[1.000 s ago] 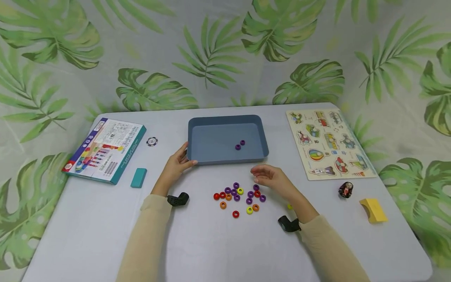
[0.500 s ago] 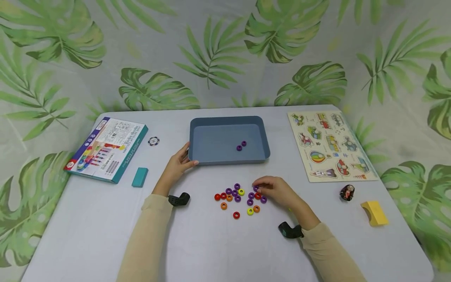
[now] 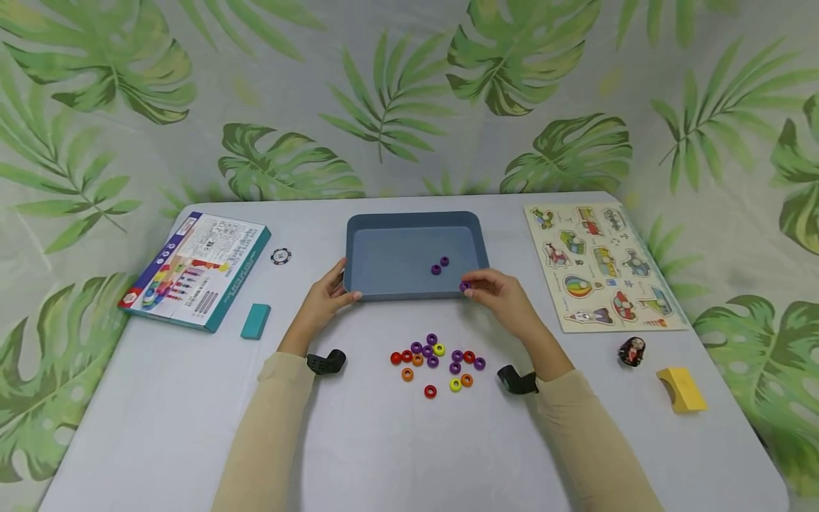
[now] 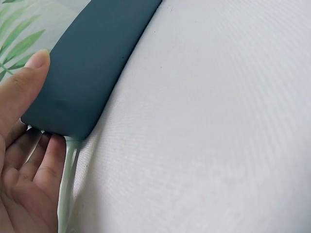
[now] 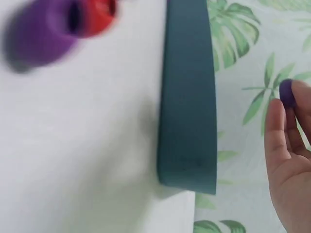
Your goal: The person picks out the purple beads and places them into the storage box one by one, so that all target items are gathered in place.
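Observation:
My left hand (image 3: 322, 300) grips the front left corner of a shallow blue-grey tray (image 3: 390, 257). In the left wrist view its thumb lies along the tray wall (image 4: 90, 68) and the other fingers curl at the corner. Between thumb and fingertips, my right hand (image 3: 505, 299) pinches a purple ring bead (image 5: 286, 93) over the tray's front right edge. Two purple beads (image 3: 436, 269) lie inside the tray toward its right half. On the cloth in front, a loose group holds purple, red, orange and yellow beads (image 3: 439, 350).
On the left are a boxed toy (image 3: 198, 270), a teal block (image 3: 256, 321) and a black-and-white chip (image 3: 281, 256). A wooden picture puzzle board (image 3: 601, 267), a small dark figure (image 3: 631, 351) and a yellow arch block (image 3: 682, 390) stand on the right.
My right hand came down to the bead group, picked up a purple bead and carried it up to the tray's front edge. The left hand stays on the tray corner.

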